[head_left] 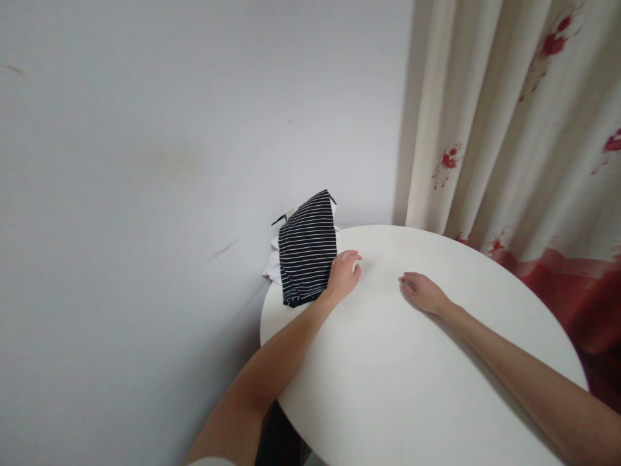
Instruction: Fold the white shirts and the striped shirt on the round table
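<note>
My left hand point(344, 273) rests on the white round table point(412, 388), just at the right side of a stack of folded cloth. Its thumb and fingers are curved with a gap between them, and nothing shows in that gap. The top piece is a black cloth with thin white stripes point(310, 249); my left wrist lies by its lower right corner. My right hand point(423, 292) is on its side on the tabletop, apart from the cloth, with its fingers loosely curled in. I see no object in it.
Under the striped cloth, white fabric point(273, 265) sticks out at the table's left edge, close to the wall point(194, 162). A cream curtain with red flowers point(485, 129) hangs behind the table on the right. Something dark point(279, 437) is below the table edge.
</note>
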Demonstrator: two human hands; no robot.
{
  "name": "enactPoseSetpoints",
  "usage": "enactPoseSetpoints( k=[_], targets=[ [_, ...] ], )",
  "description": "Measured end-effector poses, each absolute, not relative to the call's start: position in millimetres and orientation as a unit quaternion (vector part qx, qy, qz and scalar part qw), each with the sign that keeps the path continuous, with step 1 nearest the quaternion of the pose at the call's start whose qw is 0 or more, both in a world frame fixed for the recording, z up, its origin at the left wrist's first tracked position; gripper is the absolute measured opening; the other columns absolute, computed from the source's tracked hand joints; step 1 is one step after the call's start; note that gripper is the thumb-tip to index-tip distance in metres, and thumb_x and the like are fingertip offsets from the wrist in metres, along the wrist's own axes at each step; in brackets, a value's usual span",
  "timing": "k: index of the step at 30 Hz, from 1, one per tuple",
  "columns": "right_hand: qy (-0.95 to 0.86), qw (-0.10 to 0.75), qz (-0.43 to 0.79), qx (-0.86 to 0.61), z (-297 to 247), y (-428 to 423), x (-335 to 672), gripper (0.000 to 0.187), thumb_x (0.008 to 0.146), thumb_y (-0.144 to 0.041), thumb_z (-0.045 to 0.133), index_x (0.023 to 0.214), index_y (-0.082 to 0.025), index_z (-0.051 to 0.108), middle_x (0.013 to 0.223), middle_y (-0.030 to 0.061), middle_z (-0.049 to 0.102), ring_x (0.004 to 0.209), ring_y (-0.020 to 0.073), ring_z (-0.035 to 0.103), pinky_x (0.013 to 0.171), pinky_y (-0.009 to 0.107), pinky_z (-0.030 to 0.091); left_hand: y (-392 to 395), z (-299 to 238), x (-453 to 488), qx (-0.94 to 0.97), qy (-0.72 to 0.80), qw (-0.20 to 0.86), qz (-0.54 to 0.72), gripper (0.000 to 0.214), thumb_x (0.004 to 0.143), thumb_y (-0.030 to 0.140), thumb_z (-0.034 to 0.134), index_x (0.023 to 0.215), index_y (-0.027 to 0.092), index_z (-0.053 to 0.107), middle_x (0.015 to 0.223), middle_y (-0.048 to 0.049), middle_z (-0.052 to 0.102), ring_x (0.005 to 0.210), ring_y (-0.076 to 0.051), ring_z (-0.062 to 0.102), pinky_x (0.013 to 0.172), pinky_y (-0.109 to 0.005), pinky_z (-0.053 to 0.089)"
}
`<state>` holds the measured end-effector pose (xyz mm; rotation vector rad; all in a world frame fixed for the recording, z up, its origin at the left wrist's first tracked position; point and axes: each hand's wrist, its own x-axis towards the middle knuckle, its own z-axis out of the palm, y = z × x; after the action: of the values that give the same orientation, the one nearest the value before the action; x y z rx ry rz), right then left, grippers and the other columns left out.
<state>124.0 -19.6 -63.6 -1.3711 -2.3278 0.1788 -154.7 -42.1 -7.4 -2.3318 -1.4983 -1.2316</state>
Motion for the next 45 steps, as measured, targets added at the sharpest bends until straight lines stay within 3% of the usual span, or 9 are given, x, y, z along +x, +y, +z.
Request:
enactPoseSetpoints(
  k=[9,13,17,23,30,34,39,42,45],
  targets=[
    [-0.831,0.228,0.061,-0.504,-63,-21,122,0.039,0.093,-0.027,0.048,0.12,-0.013,0.072,0.133,0.0165,0.065,0.124,0.0299,0.06,0.109,0.04,0.042,-34,23,-213,-0.584,-0.623,0.164,-0.495,0.037,0.085,0.011,0.059,0.121,0.022,0.062,0.137,-0.0111,0.057,0.134,-0.028,0.049,0.114,-0.046,0.036],
    [-0.821,0.233,0.072,-0.516,-59,-22,116,0.04,0.092,-0.026,0.047,0.121,-0.012,0.071,0.126,0.0156,0.069,0.118,0.0301,0.063,0.106,0.039,0.044,-29,26,-240,-0.478,-0.687,0.164,-0.521,0.06,0.088,0.018,0.058,0.145,0.016,0.04,0.156,-0.0193,0.038,0.149,-0.033,0.029,0.12,-0.052,0.026],
    [-0.824,0.239,0.071,-0.509,-58,-25,106,0.039,0.092,-0.026,0.047,0.12,-0.013,0.07,0.125,0.0151,0.07,0.118,0.0298,0.063,0.105,0.039,0.045,-24,20,-259,-0.417,-0.739,0.125,-0.515,0.071,0.089,0.024,0.06,0.151,0.014,0.028,0.159,-0.025,0.03,0.151,-0.039,0.022,0.118,-0.061,0.022],
    [-0.847,0.231,0.038,-0.477,-63,-27,99,0.036,0.092,-0.023,0.047,0.118,-0.014,0.072,0.127,0.0148,0.068,0.119,0.028,0.062,0.107,0.038,0.043,-17,15,-281,-0.376,-0.743,0.103,-0.544,0.071,0.088,0.027,0.065,0.149,0.015,0.031,0.141,-0.021,0.053,0.135,-0.037,0.046,0.114,-0.058,0.032],
    [-0.851,0.237,0.035,-0.467,-67,-26,102,0.036,0.091,-0.023,0.049,0.12,-0.015,0.07,0.13,0.0144,0.066,0.12,0.0271,0.061,0.108,0.037,0.043,-14,17,-291,-0.397,-0.724,0.065,-0.56,0.071,0.086,0.03,0.071,0.146,0.01,0.039,0.132,-0.0197,0.057,0.127,-0.03,0.055,0.109,-0.042,0.042],
    [-0.853,0.238,0.038,-0.464,-67,-27,103,0.037,0.092,-0.023,0.049,0.121,-0.014,0.069,0.131,0.0152,0.065,0.121,0.0274,0.061,0.109,0.038,0.042,-16,21,-293,-0.409,-0.746,0.024,-0.525,0.053,0.09,0.035,0.065,0.137,0.013,0.052,0.119,-0.014,0.068,0.115,-0.028,0.063,0.101,-0.038,0.048],
    [-0.857,0.231,0.042,-0.46,-66,-26,105,0.037,0.092,-0.023,0.05,0.123,-0.014,0.069,0.133,0.0152,0.064,0.123,0.0272,0.059,0.11,0.039,0.041,-19,23,-293,-0.384,-0.774,0.026,-0.503,0.036,0.087,0.044,0.066,0.115,0.021,0.066,0.122,-0.0149,0.066,0.119,-0.036,0.059,0.103,-0.05,0.045],
    [-0.858,0.228,0.046,-0.458,-65,-27,105,0.038,0.092,-0.024,0.05,0.124,-0.013,0.068,0.134,0.0159,0.064,0.124,0.0281,0.059,0.111,0.04,0.041,-19,21,-291,-0.34,-0.792,0.033,-0.506,0.05,0.083,0.047,0.07,0.125,0.022,0.061,0.137,-0.0192,0.054,0.13,-0.041,0.049,0.106,-0.058,0.04],
    [-0.855,0.23,0.051,-0.462,-62,-29,105,0.037,0.092,-0.024,0.051,0.124,-0.014,0.068,0.134,0.0154,0.064,0.124,0.0282,0.058,0.111,0.041,0.041,-16,17,-292,-0.344,-0.778,0.046,-0.524,0.067,0.084,0.044,0.071,0.141,0.02,0.046,0.14,-0.0203,0.051,0.134,-0.038,0.047,0.11,-0.056,0.037]
  ],
)
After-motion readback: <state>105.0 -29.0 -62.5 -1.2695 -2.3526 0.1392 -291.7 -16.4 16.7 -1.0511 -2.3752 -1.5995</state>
